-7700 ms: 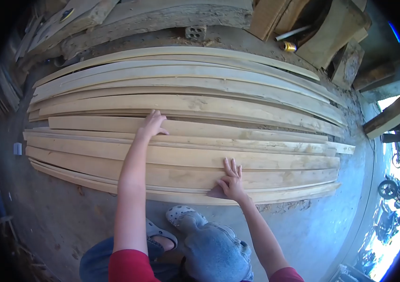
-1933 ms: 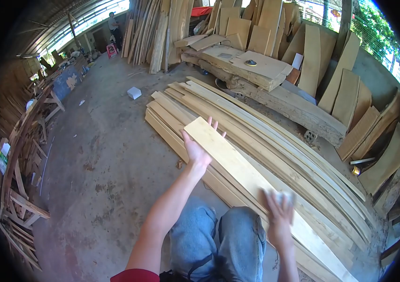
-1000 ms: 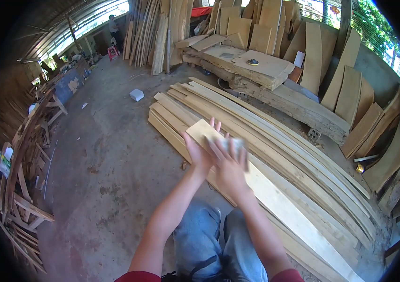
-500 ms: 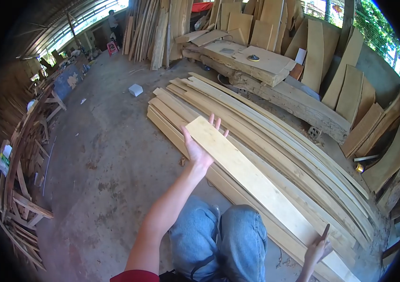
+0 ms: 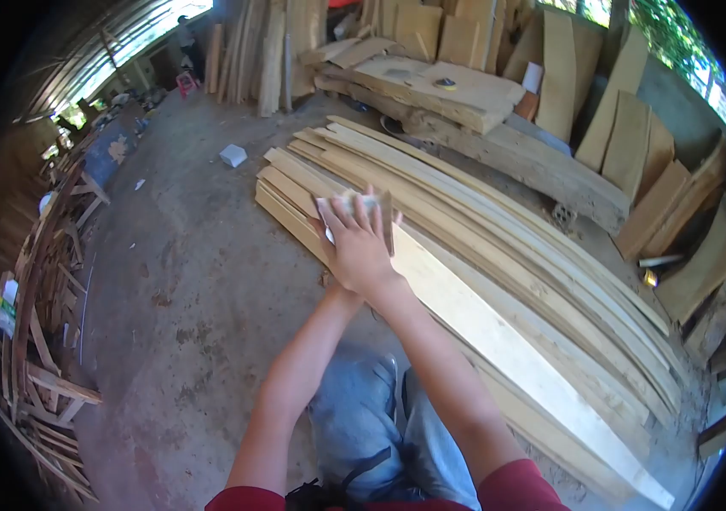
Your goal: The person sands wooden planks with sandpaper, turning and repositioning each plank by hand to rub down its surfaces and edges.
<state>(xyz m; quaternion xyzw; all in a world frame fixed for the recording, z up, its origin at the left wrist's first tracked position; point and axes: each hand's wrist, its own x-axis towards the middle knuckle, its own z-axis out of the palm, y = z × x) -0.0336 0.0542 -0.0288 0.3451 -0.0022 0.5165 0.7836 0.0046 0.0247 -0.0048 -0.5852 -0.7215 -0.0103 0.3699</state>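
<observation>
A long pale board [image 5: 499,328] slants from the middle of the view down to the lower right, its near end raised over the other boards [image 5: 465,213] on the floor. My right hand [image 5: 363,247] lies over that end, fingers spread, pressing a sheet of sandpaper [image 5: 380,209] against the wood. Beneath it, my left hand [image 5: 326,238] supports the board's end; most of it is hidden by my right hand, with only some fingertips showing at the edges.
A thick wooden slab [image 5: 499,153] lies behind the boards, with a round disc [image 5: 445,83] on top. Planks [image 5: 559,77] lean on the back wall. A white block [image 5: 233,155] sits on the floor. Scrap wood [image 5: 48,383] lines the left. A person [image 5: 188,47] stands far back.
Since the first frame, the view has turned and one board has been lifted. Over the last half second, my right hand has slid from the board's lower right up to its raised end.
</observation>
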